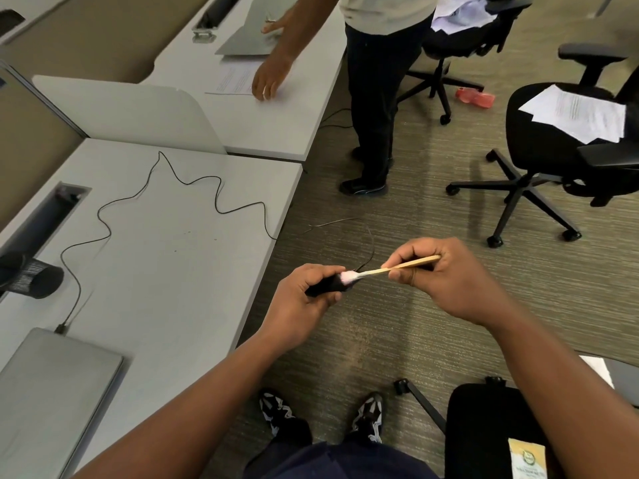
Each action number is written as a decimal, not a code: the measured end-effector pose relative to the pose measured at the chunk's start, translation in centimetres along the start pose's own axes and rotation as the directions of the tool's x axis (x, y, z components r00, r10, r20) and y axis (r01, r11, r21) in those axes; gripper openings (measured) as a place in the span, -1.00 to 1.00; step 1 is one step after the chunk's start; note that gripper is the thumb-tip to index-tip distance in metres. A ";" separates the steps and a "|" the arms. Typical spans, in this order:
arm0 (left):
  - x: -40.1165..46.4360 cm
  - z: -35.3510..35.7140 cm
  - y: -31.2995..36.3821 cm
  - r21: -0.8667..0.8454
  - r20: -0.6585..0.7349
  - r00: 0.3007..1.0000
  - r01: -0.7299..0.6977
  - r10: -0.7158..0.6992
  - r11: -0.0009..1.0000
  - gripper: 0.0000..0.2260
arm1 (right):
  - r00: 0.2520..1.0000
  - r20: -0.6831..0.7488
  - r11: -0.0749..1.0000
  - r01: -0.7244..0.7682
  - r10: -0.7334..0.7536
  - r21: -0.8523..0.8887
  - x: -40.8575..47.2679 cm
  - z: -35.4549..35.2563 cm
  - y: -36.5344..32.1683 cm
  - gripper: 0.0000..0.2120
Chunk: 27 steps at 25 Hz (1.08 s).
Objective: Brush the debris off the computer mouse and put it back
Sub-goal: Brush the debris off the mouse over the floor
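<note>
You stood beside the desk (166, 257) with both hands out over the carpet, off the desk's edge. Your left hand (304, 299) was curled round the black computer mouse (328, 286), fingers over the top and thumb along its near side, so only a dark strip of it showed. The mouse was in the air, clear of the desk. Its thin black cable (145, 202) trailed from your hand up onto the desktop, ran there in loose waves, and ended by the closed grey laptop (52, 395) at the near left corner.

Your right hand (446, 274) pinched the wooden handle of a small brush (397, 266) between thumb and fingertips, the other fingers folded in. The pale, pinkish bristles touched the end of the mouse nearest that hand.

On the left of the desk a black mesh cup (31, 276) lay on its side; what it held could not be seen. A recessed cable tray (45, 219) in the desktop held something dark and too small to tell.

Another person (377, 81) stood at the next desk, one hand on a sheet of paper. An office chair (560, 146) to the right carried loose papers (577, 112) on its seat.
</note>
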<state>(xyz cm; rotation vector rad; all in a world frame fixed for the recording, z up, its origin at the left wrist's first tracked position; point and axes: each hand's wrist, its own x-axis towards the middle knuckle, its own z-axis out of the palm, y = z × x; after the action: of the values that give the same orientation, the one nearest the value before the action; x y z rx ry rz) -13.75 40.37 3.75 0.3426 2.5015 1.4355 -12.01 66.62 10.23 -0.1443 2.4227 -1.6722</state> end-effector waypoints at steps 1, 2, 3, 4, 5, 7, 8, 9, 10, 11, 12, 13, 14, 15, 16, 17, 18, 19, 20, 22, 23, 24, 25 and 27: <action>-0.1 -0.1 -0.1 -0.003 0.004 1.000 0.009 -0.009 1.000 -0.57 | 1.000 0.009 0.998 -0.024 0.024 -0.057 0.1 -0.4 0.2 -0.86; -0.3 -0.1 -0.2 0.000 0.009 1.000 0.012 -0.012 1.000 -0.57 | 0.998 0.023 0.993 -0.049 0.052 -0.110 0.1 -0.8 0.4 -0.84; -0.4 -0.1 -0.3 0.004 0.015 1.000 0.014 -0.014 1.000 -0.57 | 0.997 0.029 0.986 -0.071 0.076 -0.150 0.0 -1.1 0.6 -0.82; -0.5 -0.1 -0.4 0.005 0.021 1.000 0.021 -0.021 1.000 -0.57 | 0.996 0.023 0.983 -0.080 0.085 -0.166 0.0 -1.2 0.7 -0.81; -0.5 -0.2 -0.4 0.005 0.024 0.999 0.030 -0.030 1.000 -0.57 | 0.997 0.009 0.986 -0.074 0.076 -0.148 -0.1 -1.1 0.6 -0.81; -0.5 -0.2 -0.4 0.020 0.027 0.999 0.028 -0.029 0.999 -0.59 | 1.000 -0.006 1.000 -0.021 0.021 -0.001 -0.3 -0.6 0.0 -0.87; -0.5 -0.2 -0.3 0.032 0.029 0.999 0.019 -0.020 0.999 -0.60 | 1.000 -0.004 0.998 0.005 -0.005 0.068 -0.4 -0.2 -0.3 -0.90; -0.4 -0.2 -0.2 0.035 0.030 0.999 0.012 -0.013 0.999 -0.60 | 1.000 0.003 0.996 0.017 -0.017 0.090 -0.5 0.1 -0.6 -0.91; -0.4 -0.2 -0.2 0.027 0.026 1.000 0.009 -0.009 1.000 -0.59 | 1.000 0.016 0.998 0.014 -0.015 0.069 -0.5 0.2 -0.5 -0.91; -0.4 -0.2 -0.2 0.015 0.019 1.000 0.009 -0.010 1.000 -0.58 | 1.000 0.023 1.000 0.002 -0.003 0.024 -0.4 0.2 -0.3 -0.89; -0.5 -0.2 -0.2 0.006 0.011 1.000 0.012 -0.012 1.000 -0.58 | 1.000 0.023 0.999 -0.011 0.011 -0.033 -0.3 0.1 -0.1 -0.87; -0.5 -0.2 -0.3 0.005 0.007 1.000 0.015 -0.016 1.000 -0.57 | 0.999 0.022 0.995 -0.024 0.026 -0.095 -0.2 -0.1 0.2 -0.85; -0.5 -0.3 -0.4 0.011 0.011 1.000 0.018 -0.018 1.000 -0.57 | 0.999 0.015 0.989 -0.038 0.041 -0.145 -0.2 -0.4 0.5 -0.84; -0.5 -0.3 -0.5 0.016 0.020 1.000 0.020 -0.020 1.000 -0.58 | 0.999 0.003 0.985 -0.047 0.048 -0.166 -0.2 -0.5 0.6 -0.83; -0.5 -0.2 -0.6 0.016 0.026 0.999 0.023 -0.024 1.000 -0.58 | 0.999 -0.006 0.989 -0.041 0.041 -0.143 -0.4 -0.6 0.5 -0.83; -0.5 -0.2 -0.5 0.014 0.025 0.999 0.028 -0.028 1.000 -0.58 | 1.000 -0.008 0.997 -0.019 0.019 -0.072 -0.4 -0.5 0.3 -0.86; -0.5 -0.3 -0.4 0.014 0.021 0.999 0.027 -0.028 1.000 -0.57 | 1.000 -0.008 1.000 0.005 -0.005 0.026 -0.5 -0.4 0.0 -0.89; -0.4 -0.3 -0.2 0.018 0.019 1.000 0.018 -0.019 1.000 -0.57 | 1.000 -0.006 0.995 0.020 -0.020 0.102 -0.5 -0.2 -0.3 -0.91; -0.3 -0.3 -0.1 0.016 0.018 1.000 0.005 -0.005 1.000 -0.57 | 1.000 0.001 0.992 0.028 -0.028 0.126 -0.5 0.0 -0.5 -0.92; -0.2 -0.3 0.3 -0.010 0.009 1.000 -0.005 0.005 1.000 -0.57 | 0.999 0.034 0.999 0.020 -0.022 0.042 -0.4 0.2 0.0 -0.90; -0.1 -0.4 0.4 -0.010 0.007 1.000 -0.006 0.007 1.000 -0.57 | 0.999 0.041 1.000 0.006 -0.005 -0.008 -0.3 0.3 0.3 -0.89; 0.0 -0.5 0.4 0.007 0.010 1.000 -0.013 0.013 1.000 -0.58 | 0.999 0.038 0.999 -0.015 0.016 -0.043 -0.4 0.3 0.6 -0.88; 0.1 -0.6 0.4 0.026 0.016 1.000 -0.021 0.021 0.999 -0.57 | 0.999 0.031 0.997 -0.032 0.034 -0.068 -0.5 0.2 0.8 -0.88; 0.2 -0.7 0.2 0.035 0.028 0.999 -0.023 0.022 0.999 -0.58 | 0.999 0.000 0.995 -0.042 0.042 -0.093 -0.6 -0.2 0.9 -0.86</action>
<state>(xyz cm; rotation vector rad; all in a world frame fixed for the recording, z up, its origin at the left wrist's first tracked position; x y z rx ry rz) -14.09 39.97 4.27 0.3955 2.5112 1.3860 -11.41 67.23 9.48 -0.1073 2.4851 -1.5426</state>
